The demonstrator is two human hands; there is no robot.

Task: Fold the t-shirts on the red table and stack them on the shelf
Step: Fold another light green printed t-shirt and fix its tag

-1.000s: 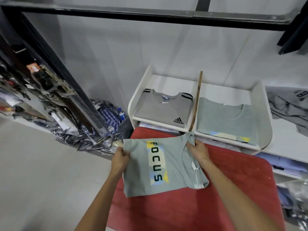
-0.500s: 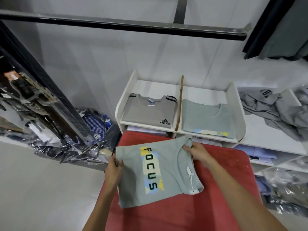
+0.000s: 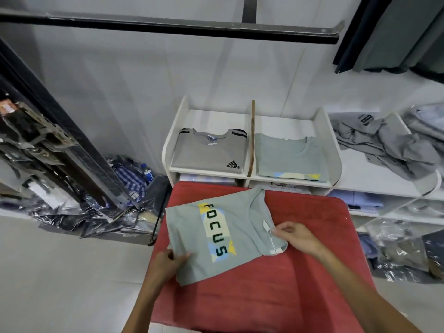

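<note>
T-shirt [image 3: 223, 234], soft grey-green knit rectangle on red table [image 3: 300, 284], left hand [image 3: 168, 263] and right hand [image 3: 296, 237] grips pinching opposite edges

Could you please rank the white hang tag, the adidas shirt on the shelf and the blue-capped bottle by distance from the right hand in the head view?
1. White hang tag: on the collar, just left of the right hand.
2. Adidas shirt: left shelf compartment, beyond the table.
3. Blue-capped bottle: floor clutter, far left.
</note>
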